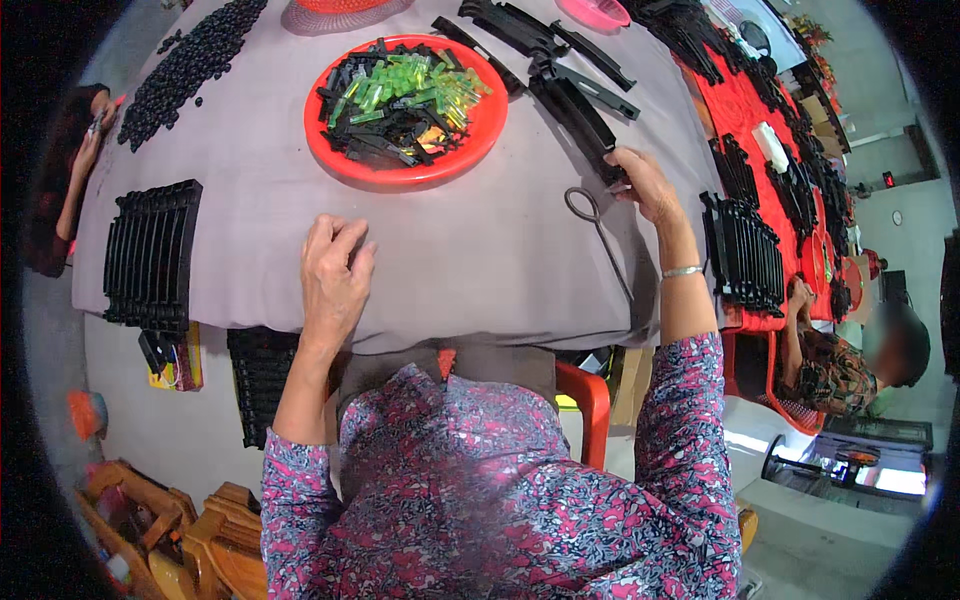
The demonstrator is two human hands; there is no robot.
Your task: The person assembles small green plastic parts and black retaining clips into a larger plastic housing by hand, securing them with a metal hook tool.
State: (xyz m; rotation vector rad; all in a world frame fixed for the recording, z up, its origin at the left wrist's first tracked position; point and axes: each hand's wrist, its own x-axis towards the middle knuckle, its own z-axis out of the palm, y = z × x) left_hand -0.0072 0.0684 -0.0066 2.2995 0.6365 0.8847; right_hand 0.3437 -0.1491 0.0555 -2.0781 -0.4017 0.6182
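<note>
At the right of the table, my right hand (648,185) grips the near end of a long black plastic strip (575,115), thumb on top and fingers beneath. The strip's far end lies against a pile of similar black strips (515,30). My left hand (338,275) is over the near part of the cloth, fingers loosely bent, a gap between thumb and forefinger, nothing seen in it. Beyond it stands a red round tray (400,178) of small black parts and clear green and yellow pieces. A dark metal rod with a looped end (600,235) lies near my right wrist.
A row of black strips (150,255) sits at the table's left edge; another stack (742,255) is on the right. Small black pieces (195,65) are heaped far left. People sit at left and right, the right one beside a red-covered table (740,110). A red chair (590,410) is beside me.
</note>
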